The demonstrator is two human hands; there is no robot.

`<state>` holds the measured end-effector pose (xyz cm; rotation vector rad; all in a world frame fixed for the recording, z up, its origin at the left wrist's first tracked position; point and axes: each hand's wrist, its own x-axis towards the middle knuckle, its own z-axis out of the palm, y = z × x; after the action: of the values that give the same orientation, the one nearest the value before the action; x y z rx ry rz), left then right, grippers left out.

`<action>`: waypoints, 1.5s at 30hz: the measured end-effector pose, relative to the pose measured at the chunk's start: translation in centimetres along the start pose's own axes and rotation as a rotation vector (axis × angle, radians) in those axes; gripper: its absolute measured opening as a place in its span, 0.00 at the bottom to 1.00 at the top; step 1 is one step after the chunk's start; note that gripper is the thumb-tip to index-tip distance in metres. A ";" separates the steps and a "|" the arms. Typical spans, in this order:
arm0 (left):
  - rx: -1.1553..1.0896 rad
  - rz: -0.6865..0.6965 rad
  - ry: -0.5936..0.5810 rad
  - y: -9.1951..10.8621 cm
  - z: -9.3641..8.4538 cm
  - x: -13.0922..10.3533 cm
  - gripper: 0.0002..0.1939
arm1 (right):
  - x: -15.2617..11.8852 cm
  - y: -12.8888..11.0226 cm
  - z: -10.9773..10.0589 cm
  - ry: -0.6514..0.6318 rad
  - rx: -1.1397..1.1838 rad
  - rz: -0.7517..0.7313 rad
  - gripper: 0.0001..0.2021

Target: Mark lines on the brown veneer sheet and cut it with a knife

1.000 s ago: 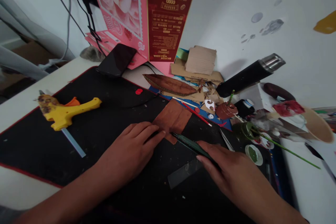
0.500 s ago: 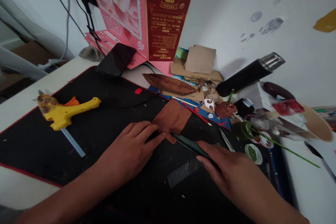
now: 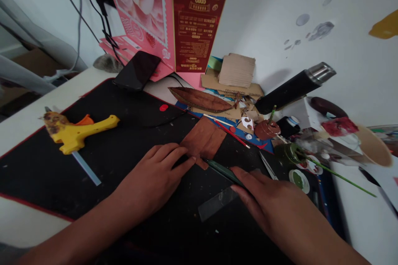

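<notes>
A brown painted sheet (image 3: 207, 138) lies on the black mat (image 3: 133, 232), a narrow strip jutting from its near edge. My left hand (image 3: 161, 169) rests at the sheet's near left side, fingers stretched out and fingertips on it. In my right hand (image 3: 264, 198) is a dark green slim tool (image 3: 224, 170), gripped between thumb and fingers, its dark tip touching the sheet beside the strip. A clear flat strip (image 3: 216, 205) lies on the mat below the tool.
A yellow glue gun (image 3: 77, 132) lies at left, a black phone (image 3: 138, 70) behind it. Beyond the sheet are a brown boat-shaped piece (image 3: 200, 99) and a red pencil (image 3: 231, 133). Scissors (image 3: 268, 165), paint jars (image 3: 287, 154) and a black flask (image 3: 290, 89) stand or lie at right.
My right hand and the tool have shifted very slightly, the tool's angle a little different. My left hand and the brown sheet stay where they were.
</notes>
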<state>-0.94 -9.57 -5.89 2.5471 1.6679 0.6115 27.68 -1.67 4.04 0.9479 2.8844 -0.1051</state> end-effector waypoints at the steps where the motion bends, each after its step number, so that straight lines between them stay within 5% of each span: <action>1: 0.006 0.002 -0.001 0.0 0.0 0.0 0.22 | 0.0 0.0 0.0 -0.002 -0.002 0.001 0.19; 15: 0.020 0.004 0.003 0.0 0.2 -0.1 0.22 | 0.1 0.1 0.4 0.032 0.052 0.004 0.18; 24: 0.022 0.009 0.011 0.0 0.2 -0.1 0.21 | -0.3 -0.2 1.3 0.303 0.380 0.148 0.14; 34: -0.054 -0.038 0.057 -0.1 0.4 -0.1 0.19 | 3.7 0.6 4.7 0.570 0.708 0.341 0.14; 39: 0.013 -0.210 0.110 -0.6 0.8 0.1 0.23 | 3.1 1.3 6.8 0.616 0.769 0.345 0.13; 45: 0.040 -0.122 0.111 -0.3 0.7 0.2 0.19 | 2.3 2.0 7.5 0.614 0.801 0.315 0.12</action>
<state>-0.90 -9.12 -6.55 2.4568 1.8723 0.7303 27.59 0.56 -3.73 1.8122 3.1768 -1.2031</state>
